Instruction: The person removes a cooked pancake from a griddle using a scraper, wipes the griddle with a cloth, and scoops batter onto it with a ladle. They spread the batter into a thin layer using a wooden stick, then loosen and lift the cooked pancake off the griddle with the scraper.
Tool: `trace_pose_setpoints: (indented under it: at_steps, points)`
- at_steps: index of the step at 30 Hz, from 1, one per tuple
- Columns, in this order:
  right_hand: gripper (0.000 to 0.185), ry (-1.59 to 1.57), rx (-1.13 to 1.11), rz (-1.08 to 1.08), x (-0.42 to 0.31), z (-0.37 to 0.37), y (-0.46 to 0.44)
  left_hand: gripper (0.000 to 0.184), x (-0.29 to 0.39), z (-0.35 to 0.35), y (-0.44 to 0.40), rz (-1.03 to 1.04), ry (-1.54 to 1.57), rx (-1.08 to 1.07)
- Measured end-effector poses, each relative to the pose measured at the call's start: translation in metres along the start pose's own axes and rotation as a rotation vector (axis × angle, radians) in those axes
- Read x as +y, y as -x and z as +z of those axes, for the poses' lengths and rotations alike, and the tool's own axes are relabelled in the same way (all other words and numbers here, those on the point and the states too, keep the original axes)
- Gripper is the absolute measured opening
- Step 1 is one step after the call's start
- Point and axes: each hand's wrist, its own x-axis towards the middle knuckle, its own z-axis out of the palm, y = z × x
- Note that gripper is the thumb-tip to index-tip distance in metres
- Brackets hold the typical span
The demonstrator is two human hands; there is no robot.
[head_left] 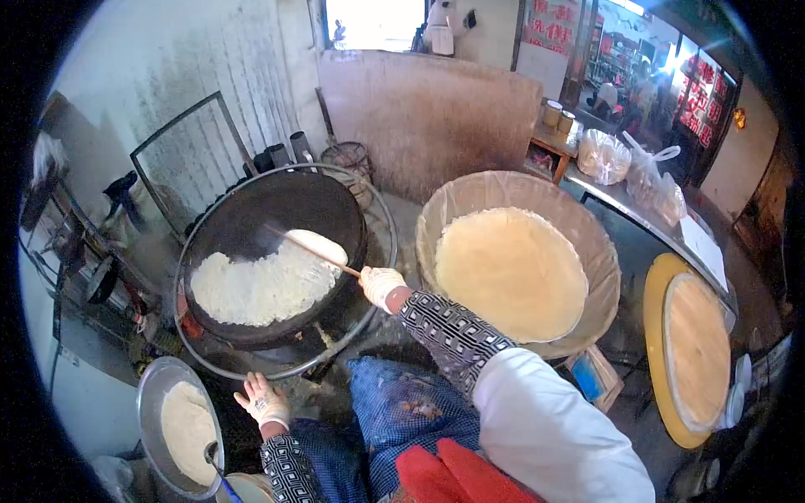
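Note:
My right hand, in a pale glove, is closed around the end of a thin wooden stick. The stick reaches over a large round black pan, its far end blurred. Pale batter lies in an uneven curved band across the pan, with a smoother whitish lump beneath the stick. My left hand, also in a pale glove, is empty with its fingers spread, just below the metal ring around the pan. Near it stands a metal basin holding pale batter.
To the right, a plastic-lined basket holds stacked round flatbreads. Another flatbread rests on a yellow round board. Filled plastic bags sit on the side table. A blue-handled ladle leans at the basin.

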Motion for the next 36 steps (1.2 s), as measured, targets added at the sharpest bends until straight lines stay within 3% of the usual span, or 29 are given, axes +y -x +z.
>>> trace_pose_setpoints:
  at_steps: [4,6,9,11,12,14,18,20,23,24,27,28,30,31,32,35,36]
  points:
    - [0.027,0.186,-0.083,-0.150,0.001,-0.016,0.019,0.064,-0.008,-0.003,-0.010,-0.062,0.028,-0.054]
    - [0.026,0.162,0.043,-0.065,0.014,-0.008,0.009,0.061,-0.018,0.006,-0.018,-0.072,0.028,-0.027]
    - [0.025,-0.035,-0.014,-0.134,0.000,-0.006,0.012,0.058,-0.010,0.010,-0.010,-0.006,0.083,0.227]
    - [0.027,-0.012,-0.092,-0.205,-0.009,-0.008,0.025,0.053,0.022,-0.015,0.011,0.116,0.215,0.275]
    - [0.028,0.048,-0.160,-0.193,-0.005,-0.005,0.028,0.059,0.033,-0.006,0.016,0.132,0.197,0.224]
    - [0.031,0.110,-0.123,0.065,0.004,-0.005,0.019,0.069,0.044,0.025,0.020,0.047,0.163,0.221]
    - [0.031,0.192,0.055,-0.102,0.012,0.010,-0.005,0.063,0.026,0.010,0.015,0.082,0.020,0.119]
    - [0.032,0.211,0.013,-0.207,0.004,0.006,0.008,0.059,0.020,0.030,0.003,0.063,-0.031,0.154]
    - [0.033,0.213,-0.072,0.059,0.023,0.011,-0.003,0.058,0.018,0.022,0.005,0.035,-0.057,0.103]
    - [0.034,0.210,-0.062,0.061,0.030,0.012,-0.011,0.056,0.017,0.015,0.006,0.024,-0.042,0.073]
    - [0.031,0.166,0.012,-0.061,0.020,0.012,-0.006,0.057,0.015,-0.008,0.010,0.003,-0.010,-0.006]
    - [0.030,0.022,-0.001,-0.130,0.025,0.019,0.001,0.058,0.014,-0.003,0.008,-0.009,-0.003,0.008]
    - [0.032,0.229,-0.133,-0.257,0.011,0.013,0.027,0.060,0.009,0.018,-0.001,-0.043,0.020,0.038]
    - [0.034,0.238,-0.161,-0.187,0.025,0.032,0.023,0.060,0.005,0.026,-0.005,-0.047,0.015,0.070]
    - [0.034,-0.019,-0.168,-0.042,0.051,0.047,0.010,0.052,0.006,0.027,-0.006,-0.063,-0.010,0.087]
    - [0.035,0.186,-0.049,0.021,0.046,0.018,-0.006,0.054,-0.003,0.012,-0.012,-0.096,-0.024,-0.002]
    - [0.033,0.215,-0.002,-0.038,0.046,0.022,-0.007,0.054,-0.002,0.020,-0.013,-0.103,-0.070,0.068]
